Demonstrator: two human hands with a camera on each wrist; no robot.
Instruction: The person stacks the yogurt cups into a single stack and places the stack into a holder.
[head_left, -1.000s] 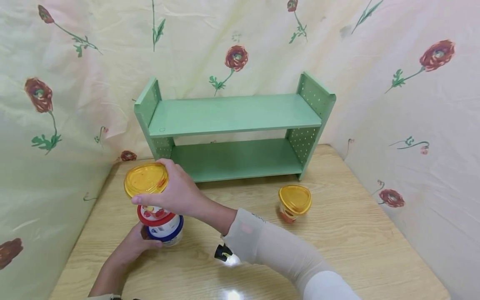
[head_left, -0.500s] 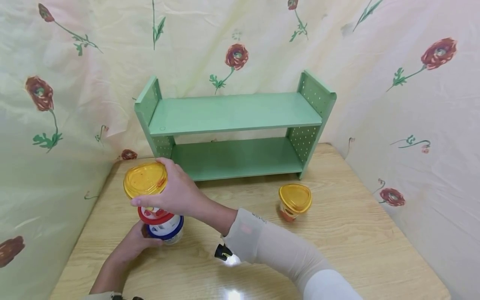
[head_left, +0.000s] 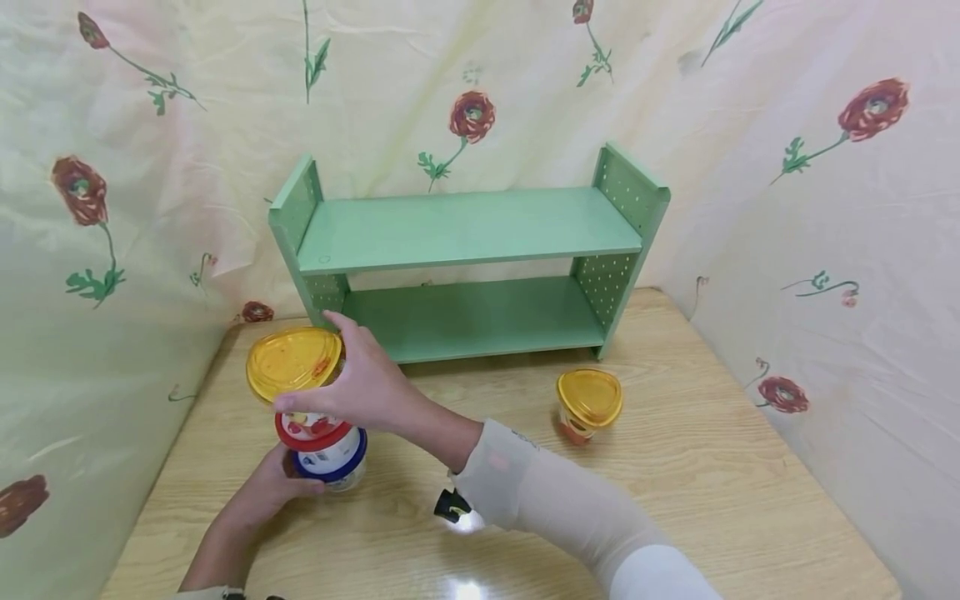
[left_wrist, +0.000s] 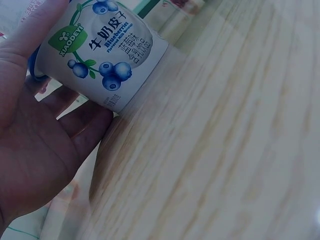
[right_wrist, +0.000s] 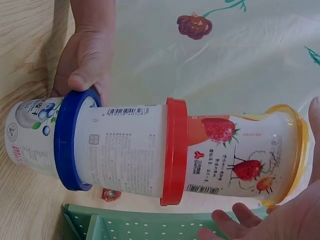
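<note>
Three tubs stand stacked on the table's left side. At the bottom is a blueberry yogurt tub [left_wrist: 112,55] with a blue lid [right_wrist: 65,140]. The middle tub [right_wrist: 125,150] has a red lid [right_wrist: 174,150], and the top strawberry tub [right_wrist: 225,155] has a yellow lid [head_left: 292,362]. My left hand [head_left: 266,492] grips the blueberry tub low in the stack, thumb on one side and fingers behind. Around the top tub my right hand [head_left: 367,379] is spread, thumb and fingers apart at the yellow lid. Whether a fingertip still touches it is hard to tell.
A green two-level shelf [head_left: 472,229] stands at the back of the wooden table [head_left: 675,467]. Another yellow-lidded tub [head_left: 588,400] sits on the table to the right. Flowered cloth [head_left: 750,208] hangs behind and along both sides.
My right hand's fingers have spread and drawn slightly right, away from the yellow lid. More of the lid shows. The stack and my left hand look the same.
</note>
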